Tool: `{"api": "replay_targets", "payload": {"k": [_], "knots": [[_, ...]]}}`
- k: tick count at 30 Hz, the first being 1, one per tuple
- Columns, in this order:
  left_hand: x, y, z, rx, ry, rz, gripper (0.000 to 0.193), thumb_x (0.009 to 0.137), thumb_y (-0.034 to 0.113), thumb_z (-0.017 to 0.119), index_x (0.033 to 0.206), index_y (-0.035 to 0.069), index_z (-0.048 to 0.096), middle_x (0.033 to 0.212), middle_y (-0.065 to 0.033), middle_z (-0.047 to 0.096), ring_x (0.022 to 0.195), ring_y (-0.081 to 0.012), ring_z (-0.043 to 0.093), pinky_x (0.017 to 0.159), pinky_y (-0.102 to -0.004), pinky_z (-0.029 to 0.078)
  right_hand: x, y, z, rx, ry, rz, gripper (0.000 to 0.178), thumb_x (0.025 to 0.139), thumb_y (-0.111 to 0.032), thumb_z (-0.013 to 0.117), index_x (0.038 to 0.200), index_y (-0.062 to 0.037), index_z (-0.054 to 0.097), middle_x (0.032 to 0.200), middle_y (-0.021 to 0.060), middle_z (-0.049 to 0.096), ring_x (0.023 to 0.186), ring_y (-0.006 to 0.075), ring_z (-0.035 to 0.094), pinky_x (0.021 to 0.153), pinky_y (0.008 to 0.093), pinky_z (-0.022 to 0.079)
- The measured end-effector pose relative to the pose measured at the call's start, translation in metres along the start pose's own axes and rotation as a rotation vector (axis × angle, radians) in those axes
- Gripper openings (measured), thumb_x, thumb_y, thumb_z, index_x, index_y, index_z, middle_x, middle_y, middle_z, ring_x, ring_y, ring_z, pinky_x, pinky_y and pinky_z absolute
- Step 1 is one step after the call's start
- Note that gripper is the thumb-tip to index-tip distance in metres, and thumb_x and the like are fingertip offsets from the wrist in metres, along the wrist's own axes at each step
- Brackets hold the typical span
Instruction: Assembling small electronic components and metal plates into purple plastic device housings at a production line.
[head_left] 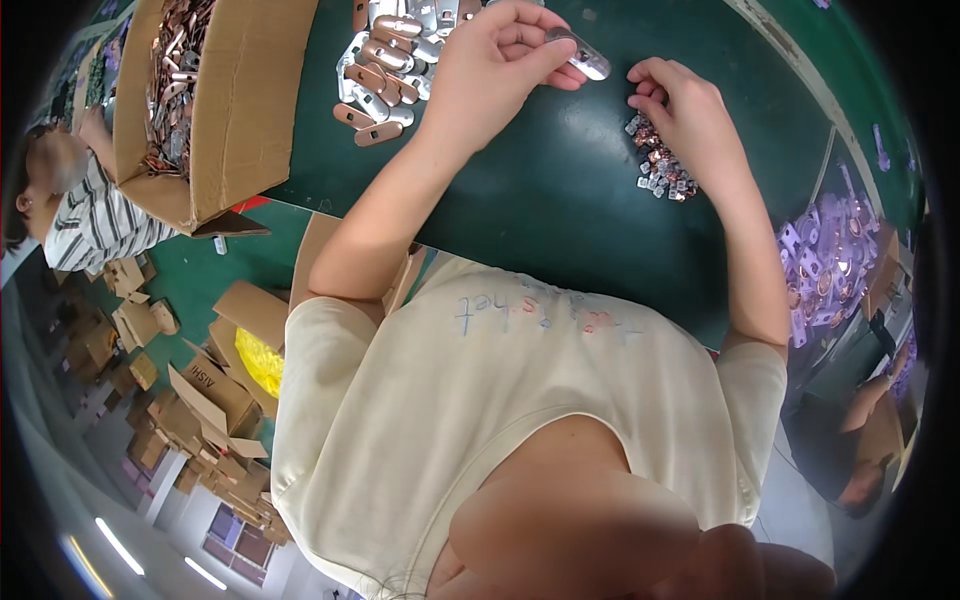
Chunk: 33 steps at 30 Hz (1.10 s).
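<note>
The green counter (520, 185) spreads beneath both hands. A cardboard box (245, 110) of mixed metal strips (172, 95) stands well to the left of the left hand. Right of the right forearm lies a purple-looking heap of parts (825, 260); glare and lens bend make its pieces hard to separate. A loose pile of oblong metal plates (372, 78) lies just left of the left hand, its far end cut off by the upper edge.

The left hand (515, 48) grips a shiny rounded metal piece (592, 62) between thumb and fingers, its end pointing toward the right hand; the fingers cover the rest, so whether it is one plate or several cannot be told. The right hand (690, 105) is curled, thumb and forefinger drawn near each other; whether anything sits between them cannot be made out. Just beside it, on the body side, is a heap of small bits (663, 165), partly hidden by that hand.

The step appears to be handling small bits alongside the held piece; the next move would call for a fine fingertip pinch and a steady left grip.
</note>
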<state>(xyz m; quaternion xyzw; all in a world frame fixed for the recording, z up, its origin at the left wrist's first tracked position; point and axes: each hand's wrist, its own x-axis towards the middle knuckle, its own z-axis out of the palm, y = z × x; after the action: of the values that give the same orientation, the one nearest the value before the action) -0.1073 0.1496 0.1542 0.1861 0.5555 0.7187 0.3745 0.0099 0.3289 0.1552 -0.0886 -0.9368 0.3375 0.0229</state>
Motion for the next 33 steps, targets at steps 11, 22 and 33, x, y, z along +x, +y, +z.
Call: {"api": "replay_targets", "payload": {"k": [11,22,33], "knots": [[-0.025,0.017,0.006,0.224,-0.239,0.795,0.024,0.087,0.0,0.054,0.111,-0.006,0.052,0.086,-0.0099,0.062,0.077,-0.0149,0.064,0.072,-0.0225,0.052,-0.012,-0.002,0.0,0.107,-0.02,-0.031,0.014,0.082,0.0,0.056,0.096,0.0004,0.056,0.088,0.0078,0.06,0.08,0.0147,0.059,0.072,0.0252,0.047],[-0.056,0.044,0.049,-0.137,0.15,-0.023,0.02,0.087,-0.001,0.053,0.106,-0.006,0.053,0.084,-0.0109,0.062,0.074,-0.0151,0.063,0.067,-0.0237,0.052,-0.046,-0.056,-0.046,1.19,0.116,0.146,0.018,0.083,0.002,0.058,0.1,0.0074,0.06,0.086,0.0149,0.065,0.075,0.0156,0.064,0.063,0.0244,0.051],[-0.056,0.029,0.06,0.05,-0.033,0.206,0.021,0.084,-0.007,0.054,0.105,-0.007,0.053,0.085,-0.011,0.061,0.077,-0.0167,0.065,0.068,-0.024,0.054,-0.045,-0.068,-0.03,0.808,0.271,-0.077,0.021,0.077,0.012,0.06,0.096,0.0037,0.054,0.097,0.0078,0.054,0.082,0.01,0.054,0.071,0.02,0.044]]}}
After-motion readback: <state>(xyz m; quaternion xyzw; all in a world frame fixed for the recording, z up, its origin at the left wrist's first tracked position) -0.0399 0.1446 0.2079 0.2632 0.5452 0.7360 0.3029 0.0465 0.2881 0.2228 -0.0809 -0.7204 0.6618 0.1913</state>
